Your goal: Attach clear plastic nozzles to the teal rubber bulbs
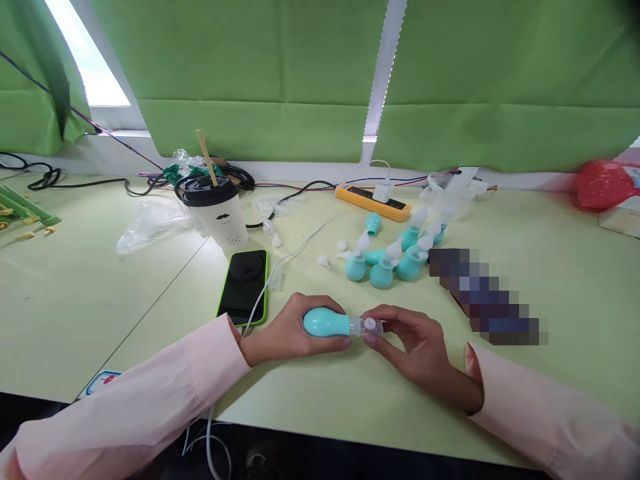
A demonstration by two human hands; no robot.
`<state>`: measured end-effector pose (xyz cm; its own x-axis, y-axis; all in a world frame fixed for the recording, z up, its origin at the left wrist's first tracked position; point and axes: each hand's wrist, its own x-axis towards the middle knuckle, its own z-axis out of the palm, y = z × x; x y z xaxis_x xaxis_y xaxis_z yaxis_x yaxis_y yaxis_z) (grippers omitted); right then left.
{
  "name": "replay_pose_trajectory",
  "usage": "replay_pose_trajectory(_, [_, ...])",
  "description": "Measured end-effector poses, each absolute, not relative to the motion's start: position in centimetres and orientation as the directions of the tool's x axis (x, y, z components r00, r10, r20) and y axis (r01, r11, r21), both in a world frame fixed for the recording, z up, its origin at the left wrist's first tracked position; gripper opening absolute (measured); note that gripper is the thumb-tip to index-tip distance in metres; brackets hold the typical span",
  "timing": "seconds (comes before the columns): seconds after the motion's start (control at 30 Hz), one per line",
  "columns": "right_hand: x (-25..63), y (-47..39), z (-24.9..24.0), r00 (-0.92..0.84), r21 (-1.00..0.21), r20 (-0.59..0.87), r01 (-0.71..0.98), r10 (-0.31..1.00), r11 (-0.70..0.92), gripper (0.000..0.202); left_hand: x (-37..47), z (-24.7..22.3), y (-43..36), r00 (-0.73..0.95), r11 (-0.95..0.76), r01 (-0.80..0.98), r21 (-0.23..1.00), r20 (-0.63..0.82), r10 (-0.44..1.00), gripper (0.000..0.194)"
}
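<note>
My left hand (pixel 295 330) is wrapped round a turquoise rubber bulb (pixel 325 322), which lies sideways with its neck to the right. A clear plastic connector (pixel 369 326) sits at the bulb's neck. Thumb and fingers of my right hand (pixel 417 343) pinch that connector at its right end. Beyond my hands stand several turquoise bulbs (pixel 383 275) with clear parts and white tips on top. One bare bulb (pixel 373 223) is farther back, and small white tips (pixel 324 261) lie to the left of the group.
A green-edged phone (pixel 244 287) lies left of my hands, crossed by a white cable. Behind it stands a lidded paper cup (pixel 220 220) with a straw. An orange power strip (pixel 373 202) and plastic bags (pixel 450 193) are at the back. A pixelated object is at right.
</note>
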<state>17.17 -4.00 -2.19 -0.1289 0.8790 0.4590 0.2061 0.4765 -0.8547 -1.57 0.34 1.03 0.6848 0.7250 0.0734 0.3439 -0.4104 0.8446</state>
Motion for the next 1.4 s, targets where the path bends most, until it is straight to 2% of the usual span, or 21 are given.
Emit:
replay_pose_trajectory(0.1, [17.3, -3.8, -2.3, -0.145, -0.802, 0.523, 0.251, 0.84, 0.542, 0.021, -1.6, 0.8, 0.4, 0.697, -0.422, 0.325, 0.846, 0.088, 0.712, 0.03])
replay_pose_trajectory(0.23, [17.3, -3.7, -1.7, -0.217, -0.648, 0.648, 0.348, 0.73, 0.678, 0.028, -1.7, 0.6, 0.4, 0.708, -0.459, 0.291, 0.84, 0.134, 0.694, 0.029])
replay_pose_trajectory(0.33, [17.3, -3.8, -1.2, -0.274, -0.558, 0.689, 0.389, 0.67, 0.733, 0.032, -1.7, 0.3, 0.3, 0.711, -0.51, 0.271, 0.816, 0.188, 0.677, 0.028])
replay_pose_trajectory(0.6, [17.2, -3.9, -1.2, -0.25, -0.602, 0.644, 0.416, 0.723, 0.681, 0.022, -1.7, 0.2, 0.2, 0.72, -0.616, 0.318, 0.721, 0.239, 0.651, 0.027])
replay_pose_trajectory(0.77, [17.1, -4.0, -1.2, -0.218, -0.774, 0.462, 0.374, 0.86, 0.511, 0.012, -1.7, 0.4, 0.0, 0.717, -0.681, 0.413, 0.604, 0.245, 0.652, 0.028])
replay_pose_trajectory(0.9, [16.9, -4.0, -0.9, -0.216, -0.917, 0.227, 0.282, 0.95, 0.283, 0.013, -1.7, 0.5, -0.2, 0.726, -0.717, 0.436, 0.544, 0.259, 0.637, 0.027])
replay_pose_trajectory(1.0, [16.7, -3.9, -0.7, -0.205, -0.986, 0.037, 0.153, 0.978, 0.07, 0.016, -1.7, 0.4, -0.4, 0.723, -0.745, 0.433, 0.507, 0.298, 0.623, 0.028])
replay_pose_trajectory(1.1, [16.6, -3.8, -0.5, -0.216, -0.997, -0.076, 0.045, 0.973, -0.068, 0.021, -1.7, 0.2, -0.5, 0.71, -0.777, 0.419, 0.471, 0.364, 0.603, 0.028])
replay_pose_trajectory(1.4, [16.8, -3.1, -0.6, -0.356, -0.954, -0.224, -0.109, 0.907, -0.278, 0.017, -1.5, 0.1, -0.4, 0.733, -0.911, 0.321, 0.26, 0.54, 0.413, 0.03])
